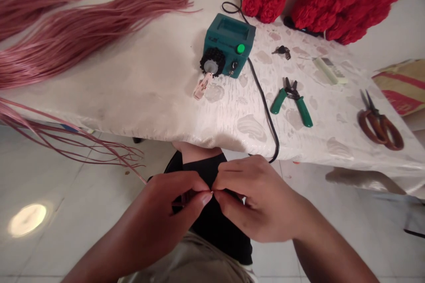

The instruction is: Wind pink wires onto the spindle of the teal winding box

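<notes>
Head view shows a left hand [159,219] and a right hand [262,199] brought together low in the frame, each closed to a narrow pinch with the fingertips meeting. A thin pink strand [212,193] is held between the fingertips; how many strands are gripped cannot be told, as the fingers hide them. Long loose pink strands [69,139] are trailed towards the hands from 9 o'clock, and thick bundles of pink cord [83,44] are laid at 10 o'clock on a white patterned table cover [149,97]. A teal box with a black knurled knob [229,44] is placed at 12 o'clock, with a black cable [265,110] running from it. Green-handled wire strippers [292,101] are seen at 1 o'clock and brown-handled scissors [380,126] at 2 o'clock. For work this fine, a tight fingertip pinch is best kept, with the strand held taut.
</notes>
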{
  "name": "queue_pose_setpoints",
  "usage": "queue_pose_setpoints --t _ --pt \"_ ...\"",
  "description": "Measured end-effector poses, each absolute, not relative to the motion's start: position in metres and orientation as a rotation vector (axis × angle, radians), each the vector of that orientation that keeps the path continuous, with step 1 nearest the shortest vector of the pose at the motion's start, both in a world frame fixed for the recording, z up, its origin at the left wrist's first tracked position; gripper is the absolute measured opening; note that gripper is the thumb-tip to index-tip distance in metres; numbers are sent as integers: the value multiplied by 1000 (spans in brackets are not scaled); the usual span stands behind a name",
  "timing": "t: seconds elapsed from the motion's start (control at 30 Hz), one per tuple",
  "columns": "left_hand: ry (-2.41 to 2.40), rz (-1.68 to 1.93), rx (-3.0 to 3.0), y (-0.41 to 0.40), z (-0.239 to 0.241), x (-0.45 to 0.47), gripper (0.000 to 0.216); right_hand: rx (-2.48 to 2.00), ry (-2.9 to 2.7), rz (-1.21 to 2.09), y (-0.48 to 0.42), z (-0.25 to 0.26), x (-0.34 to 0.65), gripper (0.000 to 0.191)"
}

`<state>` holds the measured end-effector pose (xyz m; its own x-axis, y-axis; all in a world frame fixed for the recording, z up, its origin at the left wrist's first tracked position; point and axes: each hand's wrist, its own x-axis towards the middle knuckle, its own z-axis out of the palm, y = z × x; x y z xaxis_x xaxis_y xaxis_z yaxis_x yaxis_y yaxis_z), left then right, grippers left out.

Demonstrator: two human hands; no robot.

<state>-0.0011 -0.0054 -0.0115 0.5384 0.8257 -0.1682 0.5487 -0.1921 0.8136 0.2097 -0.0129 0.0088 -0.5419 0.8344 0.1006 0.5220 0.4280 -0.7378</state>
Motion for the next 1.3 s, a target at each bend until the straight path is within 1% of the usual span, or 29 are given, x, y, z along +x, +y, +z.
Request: queue_pose_setpoints --t 0.1,0.23,0.3,0.43,0.53,0.77,0.87,0.97,1.13,1.3 --pt "1132 438 1847 -4 -8 -1 20 -1140 -2173 921 -16 8 210 10" --pt "1116 478 1781 -4 -4 -2 20 -1037 -2102 995 -18 3 216 10" --pt "1123 466 1773 -5 -5 -2 19 -1026 -2092 966 -19 0 216 4" --pt "1123 453 1783 -8 -6 1 19 -1020 -2117 759 -21 -6 210 22" --pt "1126 474 1768 -8 -6 3 23 -1045 -2077 695 -23 -7 206 24" --pt "1107 433 1707 -8 -5 -3 21 -1142 -1844 861 -19 -1 221 19" --pt "1103 422 1686 -8 -6 -2 23 -1164 -1879 945 -21 -2 220 15" --pt "1073 390 1658 -7 -6 0 24 -1087 -1909 1027 -24 -8 214 12" --pt "1042 328 1605 -7 -4 0 25 -1016 -1921 1029 -24 -14 208 18" --pt "989 356 1537 -5 -6 -2 25 -987 -1829 1221 -17 -13 207 24"
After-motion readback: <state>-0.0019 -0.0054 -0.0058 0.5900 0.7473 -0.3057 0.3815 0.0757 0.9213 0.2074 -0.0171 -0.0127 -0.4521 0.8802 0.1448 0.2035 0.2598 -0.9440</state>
